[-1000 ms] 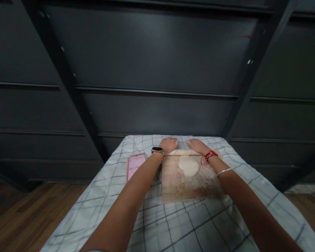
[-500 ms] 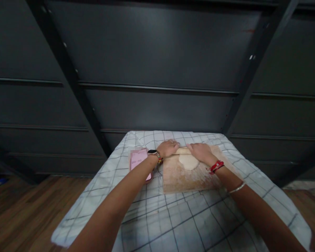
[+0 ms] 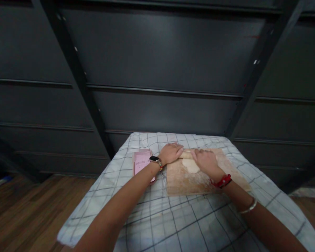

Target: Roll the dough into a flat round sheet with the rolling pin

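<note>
My left hand [image 3: 171,153] grips the left end of a pale wooden rolling pin [image 3: 186,154]. On its right end is my right hand [image 3: 205,161], closed over it. The pin lies across the far part of a flattened piece of dough [image 3: 191,166], whose right side is partly covered by my right hand. Under the dough is a floury wooden board [image 3: 181,187]. White flour is smeared over the board's middle. Parts of the pin's ends are hidden inside my hands.
A phone [image 3: 141,168] in a pink case, with timer-like digits on its screen, lies left of the board. A white checked cloth [image 3: 157,213] covers the table. Directly behind the table's far edge stands a dark metal panel wall [image 3: 162,112].
The rolling pin and both hands have come slightly nearer over the dough, and my right hand covers more of it. The camera view has shifted a little.
</note>
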A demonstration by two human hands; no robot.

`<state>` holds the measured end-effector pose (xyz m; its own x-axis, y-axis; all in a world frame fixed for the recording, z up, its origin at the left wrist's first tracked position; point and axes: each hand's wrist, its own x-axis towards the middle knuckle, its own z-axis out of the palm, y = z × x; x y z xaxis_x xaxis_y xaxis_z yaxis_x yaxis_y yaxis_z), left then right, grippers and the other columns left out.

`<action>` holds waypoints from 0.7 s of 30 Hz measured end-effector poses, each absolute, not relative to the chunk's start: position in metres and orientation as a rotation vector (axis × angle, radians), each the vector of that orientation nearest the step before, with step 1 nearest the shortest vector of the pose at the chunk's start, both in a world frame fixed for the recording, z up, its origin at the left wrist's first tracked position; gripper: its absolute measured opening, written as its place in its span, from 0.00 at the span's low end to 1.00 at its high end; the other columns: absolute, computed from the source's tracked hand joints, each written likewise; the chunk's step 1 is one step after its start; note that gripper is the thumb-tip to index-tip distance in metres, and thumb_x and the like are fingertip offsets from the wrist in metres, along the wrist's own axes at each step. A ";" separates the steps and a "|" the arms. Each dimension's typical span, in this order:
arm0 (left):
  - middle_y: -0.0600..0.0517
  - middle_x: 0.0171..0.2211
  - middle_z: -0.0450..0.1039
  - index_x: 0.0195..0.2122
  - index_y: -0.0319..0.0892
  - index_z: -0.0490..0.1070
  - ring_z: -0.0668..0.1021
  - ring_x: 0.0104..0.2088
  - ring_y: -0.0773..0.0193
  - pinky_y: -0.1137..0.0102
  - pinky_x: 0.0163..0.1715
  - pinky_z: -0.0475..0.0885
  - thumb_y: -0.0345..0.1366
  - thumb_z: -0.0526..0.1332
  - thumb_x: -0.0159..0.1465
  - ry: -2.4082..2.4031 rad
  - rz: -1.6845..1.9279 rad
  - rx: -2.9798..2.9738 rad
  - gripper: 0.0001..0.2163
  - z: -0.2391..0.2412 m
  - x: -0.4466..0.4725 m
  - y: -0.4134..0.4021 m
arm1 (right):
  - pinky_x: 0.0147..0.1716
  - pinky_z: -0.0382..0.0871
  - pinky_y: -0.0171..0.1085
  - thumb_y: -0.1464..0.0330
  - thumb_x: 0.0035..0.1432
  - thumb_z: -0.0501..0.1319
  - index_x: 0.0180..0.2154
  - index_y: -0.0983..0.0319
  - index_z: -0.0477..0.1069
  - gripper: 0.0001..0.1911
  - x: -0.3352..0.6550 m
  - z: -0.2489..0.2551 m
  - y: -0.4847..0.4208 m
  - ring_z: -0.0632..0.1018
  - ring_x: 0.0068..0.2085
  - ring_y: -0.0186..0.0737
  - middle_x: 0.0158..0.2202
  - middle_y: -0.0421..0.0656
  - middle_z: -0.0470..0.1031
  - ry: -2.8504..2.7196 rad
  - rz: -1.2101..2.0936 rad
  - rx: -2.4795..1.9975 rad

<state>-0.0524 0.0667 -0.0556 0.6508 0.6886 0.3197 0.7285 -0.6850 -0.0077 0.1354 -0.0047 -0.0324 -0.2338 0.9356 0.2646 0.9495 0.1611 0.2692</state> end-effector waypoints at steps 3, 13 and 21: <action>0.47 0.50 0.73 0.55 0.41 0.67 0.71 0.54 0.58 0.64 0.52 0.64 0.41 0.40 0.71 -1.187 -0.451 -2.727 0.21 -0.056 -0.054 0.064 | 0.35 0.64 0.43 0.61 0.68 0.42 0.43 0.67 0.70 0.22 0.133 -0.040 -0.010 0.78 0.36 0.50 0.36 0.56 0.76 -2.301 -0.639 -1.940; 0.47 0.51 0.72 0.57 0.42 0.65 0.73 0.50 0.59 0.67 0.48 0.66 0.43 0.39 0.71 -1.257 -0.370 -2.804 0.23 -0.051 -0.054 0.065 | 0.34 0.63 0.39 0.59 0.69 0.37 0.45 0.64 0.70 0.26 0.148 -0.033 -0.003 0.78 0.38 0.45 0.39 0.51 0.77 -2.502 -0.469 -1.796; 0.49 0.52 0.72 0.53 0.44 0.68 0.73 0.51 0.58 0.66 0.48 0.66 0.40 0.42 0.70 -1.560 -0.342 -2.757 0.19 -0.046 -0.037 0.099 | 0.41 0.65 0.38 0.59 0.69 0.38 0.45 0.65 0.70 0.26 0.163 -0.024 0.062 0.76 0.45 0.44 0.44 0.53 0.76 -2.527 -0.147 -1.843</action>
<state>-0.0375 0.0991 -0.0458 0.4979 0.8516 0.1636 0.8420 -0.5199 0.1438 0.1632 0.0620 -0.0236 -0.3071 0.9495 0.0640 0.9505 0.3028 0.0693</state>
